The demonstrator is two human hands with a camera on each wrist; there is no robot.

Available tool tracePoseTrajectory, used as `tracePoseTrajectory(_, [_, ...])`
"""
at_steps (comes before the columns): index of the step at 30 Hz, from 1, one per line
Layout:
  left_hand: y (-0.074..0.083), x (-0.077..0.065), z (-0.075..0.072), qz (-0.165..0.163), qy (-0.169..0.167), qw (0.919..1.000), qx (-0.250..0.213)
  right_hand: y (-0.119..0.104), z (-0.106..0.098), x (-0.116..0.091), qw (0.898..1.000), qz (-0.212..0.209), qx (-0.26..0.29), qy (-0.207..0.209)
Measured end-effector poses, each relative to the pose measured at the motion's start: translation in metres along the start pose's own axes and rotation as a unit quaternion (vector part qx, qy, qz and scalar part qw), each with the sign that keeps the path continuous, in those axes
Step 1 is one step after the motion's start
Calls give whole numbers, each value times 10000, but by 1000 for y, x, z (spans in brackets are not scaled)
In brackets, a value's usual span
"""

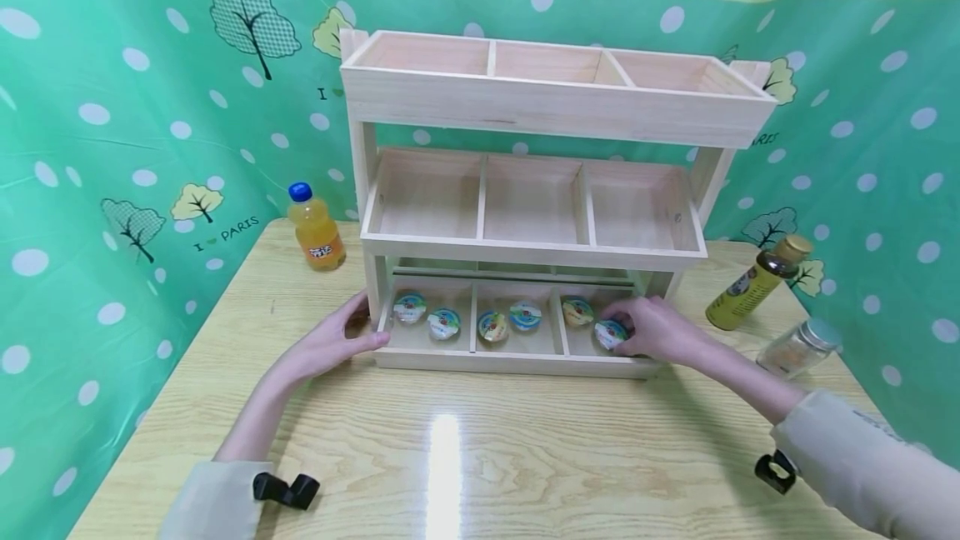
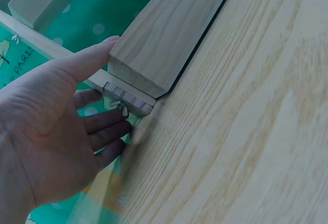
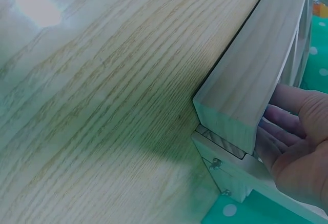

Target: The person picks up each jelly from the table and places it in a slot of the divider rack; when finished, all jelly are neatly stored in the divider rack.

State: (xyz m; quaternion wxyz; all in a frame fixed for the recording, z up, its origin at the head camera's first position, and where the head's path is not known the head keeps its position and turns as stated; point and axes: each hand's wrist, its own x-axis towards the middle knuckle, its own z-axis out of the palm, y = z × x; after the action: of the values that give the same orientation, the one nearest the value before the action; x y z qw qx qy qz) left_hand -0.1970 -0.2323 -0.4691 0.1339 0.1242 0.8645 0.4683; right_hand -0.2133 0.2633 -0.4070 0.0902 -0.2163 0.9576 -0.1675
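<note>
A pale wooden three-tier rack [image 1: 536,250] stands on the table, each tier split into three compartments. Its bottom tier holds small jelly cups with printed lids, two in each compartment. My right hand [image 1: 651,330] reaches into the bottom right compartment and grips the outermost jelly cup [image 1: 611,334] by its right side. In the right wrist view its fingers [image 3: 282,124] dip behind the tier's front board, which hides most of that cup. At the rack's lower left corner, my left hand [image 1: 330,342] touches the tier with its thumb, the other fingers loosely extended beside the rack's foot [image 2: 128,100].
An orange drink bottle [image 1: 318,232] stands left of the rack. To the right are a yellow-green bottle with a gold cap [image 1: 750,290] and a glass jar [image 1: 797,350]. A green dotted cloth [image 1: 97,190] hangs behind the wooden table [image 1: 555,457].
</note>
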Motion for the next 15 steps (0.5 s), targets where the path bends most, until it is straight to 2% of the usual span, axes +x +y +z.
tracePoseTrajectory(15, [0, 2, 2, -18, -21, 10000, 41, 1, -2, -2, 9995, -13, -292, -79])
